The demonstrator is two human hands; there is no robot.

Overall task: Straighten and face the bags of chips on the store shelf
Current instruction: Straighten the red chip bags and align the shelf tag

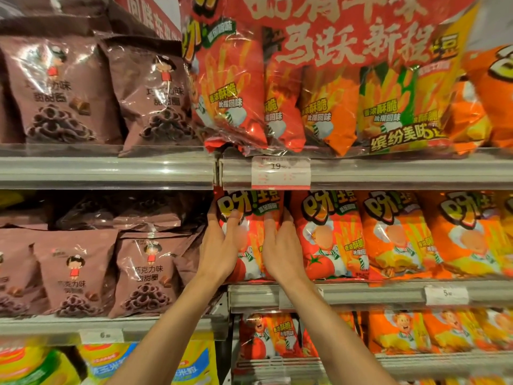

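I observe both hands on one glossy red foil chip bag (251,234), which stands upright at the left end of the middle shelf (361,294) in the right-hand bay, its printed face outward. My left hand (222,245) grips the bag's left edge, fingers wrapped behind it and thumb across the front. My right hand (280,245) clasps the right edge, fingers tucked into the gap against the neighbouring red tomato-print chip bag (327,234), which touches the held bag. Further right along the same shelf stand orange foil chip bags (394,234), packed side by side.

Directly above, a white price label (280,172) hangs on the upper shelf's front rail, overlapping the top of the held bag. A large clear-wrapped multipack of red and orange chip bags (319,101) overhangs that upper edge. Left of the bay divider, brown foil bags of chocolate rings (147,273) crowd close to my left wrist. Below, yellow snack bags (194,362) occupy the lower-left shelf.
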